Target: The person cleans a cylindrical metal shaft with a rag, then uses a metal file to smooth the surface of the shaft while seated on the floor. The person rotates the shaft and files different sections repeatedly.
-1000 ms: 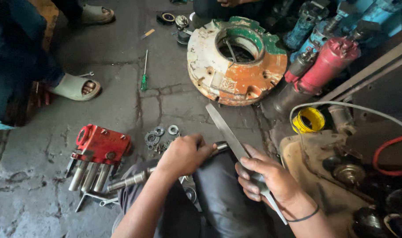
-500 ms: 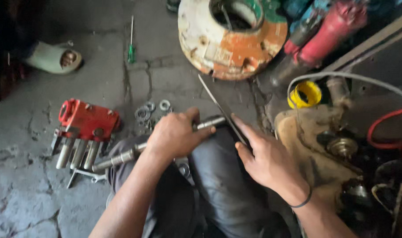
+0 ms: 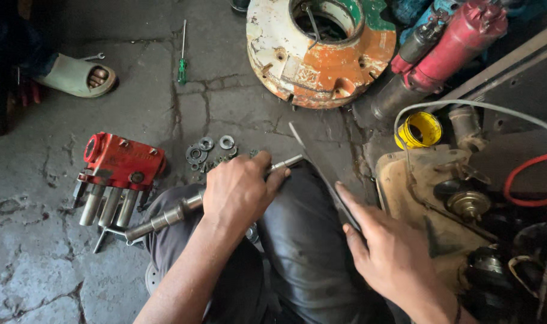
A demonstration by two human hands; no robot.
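Seen from the head camera: left hand (image 3: 240, 192) clenched around a long steel shaft (image 3: 165, 219) laid across the knee, its tip poking out past the thumb. Right hand (image 3: 393, 258) gripping a flat metal file (image 3: 321, 171), index finger stretched along the blade, which angles up to the shaft's tip. Nearby on the cracked concrete floor (image 3: 39, 264) — a red valve block (image 3: 124, 161), loose washers (image 3: 208, 147), a green screwdriver (image 3: 181, 63), a rusty round housing (image 3: 321, 54). Best kept steady — shaft pinned hard against the leg, file flat, strokes even and light.
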